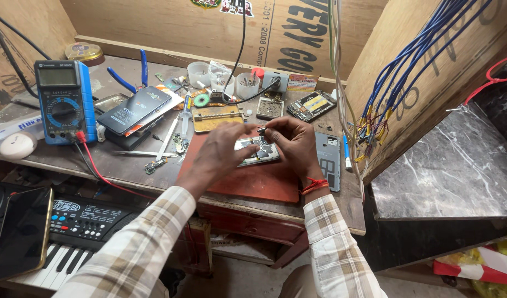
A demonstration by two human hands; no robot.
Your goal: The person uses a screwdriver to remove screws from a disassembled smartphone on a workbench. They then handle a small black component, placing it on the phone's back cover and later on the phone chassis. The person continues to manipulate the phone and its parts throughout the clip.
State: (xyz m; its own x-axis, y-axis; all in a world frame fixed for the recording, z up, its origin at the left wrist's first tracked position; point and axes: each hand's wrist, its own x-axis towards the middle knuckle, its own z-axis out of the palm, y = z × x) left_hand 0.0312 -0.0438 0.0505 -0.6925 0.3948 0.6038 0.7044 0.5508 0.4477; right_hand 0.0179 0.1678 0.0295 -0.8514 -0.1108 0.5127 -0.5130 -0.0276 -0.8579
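An opened phone (260,153) with its circuit boards showing lies on a red-brown work mat (253,182). My left hand (220,152) rests on the phone's left end, fingers bent over it. Over the phone's upper right part, my right hand (295,143) pinches a small dark part or tool tip (261,131) between thumb and fingers. Both hands nearly meet above the phone. A red thread is tied round my right wrist.
A blue multimeter (64,102) stands at left with a red lead. A grey phone back cover (328,160) lies right of the mat. Tweezers (137,154), screwdriver (185,113), blue pliers (133,74), small cups of parts (248,85), a keyboard (77,232) and hanging blue wires (397,83) surround.
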